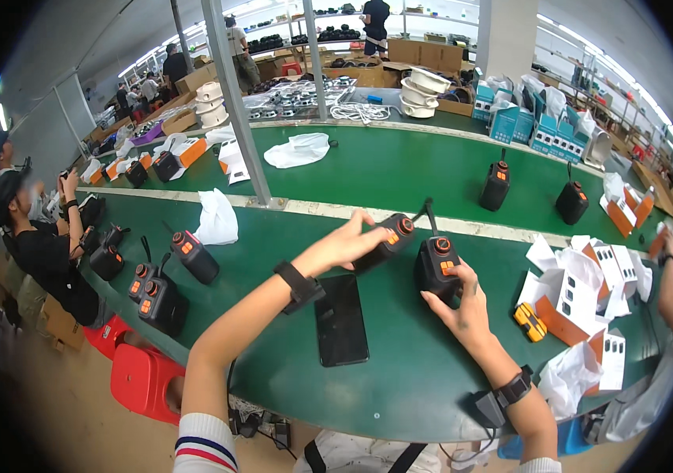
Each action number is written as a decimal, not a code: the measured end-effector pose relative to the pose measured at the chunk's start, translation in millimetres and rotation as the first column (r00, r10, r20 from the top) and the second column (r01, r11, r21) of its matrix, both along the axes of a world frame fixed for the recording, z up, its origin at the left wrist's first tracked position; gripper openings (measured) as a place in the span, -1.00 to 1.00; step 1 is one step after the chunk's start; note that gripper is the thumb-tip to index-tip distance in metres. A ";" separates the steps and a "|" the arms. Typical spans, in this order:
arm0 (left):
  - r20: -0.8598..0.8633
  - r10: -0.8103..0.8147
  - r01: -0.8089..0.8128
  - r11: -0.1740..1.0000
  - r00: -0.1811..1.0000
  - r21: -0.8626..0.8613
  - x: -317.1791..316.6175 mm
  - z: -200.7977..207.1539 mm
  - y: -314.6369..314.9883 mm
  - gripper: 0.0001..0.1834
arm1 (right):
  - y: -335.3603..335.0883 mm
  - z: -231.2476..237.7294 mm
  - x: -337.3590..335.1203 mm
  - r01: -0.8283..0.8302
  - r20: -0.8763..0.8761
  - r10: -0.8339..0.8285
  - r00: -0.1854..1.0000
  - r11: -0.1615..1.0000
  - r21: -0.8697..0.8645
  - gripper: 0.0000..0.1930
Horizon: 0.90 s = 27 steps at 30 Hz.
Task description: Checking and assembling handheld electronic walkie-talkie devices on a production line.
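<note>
Head view: left hand point(346, 243) is clasping a tilted device point(376, 254) beneath curled fingers; right hand point(469, 317) is gripping a black device point(433, 272) between spread thumb and fingers.

Ceiling tubes point(1, 117) cast bright light, while straight lines bend toward the black rim.

We see long green tables point(415, 394), a red stool point(138, 377), a tan floor point(76, 406), grey metal posts point(238, 102), a pale pillar point(503, 39), shelves behind, and glowing tube lights point(1, 117) overhead.
</note>
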State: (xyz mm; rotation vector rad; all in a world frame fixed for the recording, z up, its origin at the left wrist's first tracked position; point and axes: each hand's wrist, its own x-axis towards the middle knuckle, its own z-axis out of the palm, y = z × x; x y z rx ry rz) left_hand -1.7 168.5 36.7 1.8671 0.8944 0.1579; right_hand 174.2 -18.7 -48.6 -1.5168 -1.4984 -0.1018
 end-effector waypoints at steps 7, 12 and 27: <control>-0.170 -0.071 0.119 0.949 0.983 0.291 -0.7 -5.2 -75.1 -0.27 | -30.7 8.5 -6.2 0.037 0.067 -0.038 0.997 0.999 0.014 -0.45; 0.083 -0.068 0.035 0.938 0.994 0.345 -9.4 -41.4 -94.7 -0.19 | -43.7 15.5 -13.1 0.013 0.027 -0.012 1.000 0.999 -0.052 -0.49; 0.357 -0.040 0.157 0.939 0.933 -0.306 -17.9 -33.1 -92.2 -0.18 | -52.1 18.1 -25.2 -0.033 -0.226 0.015 0.974 0.997 -0.074 -0.59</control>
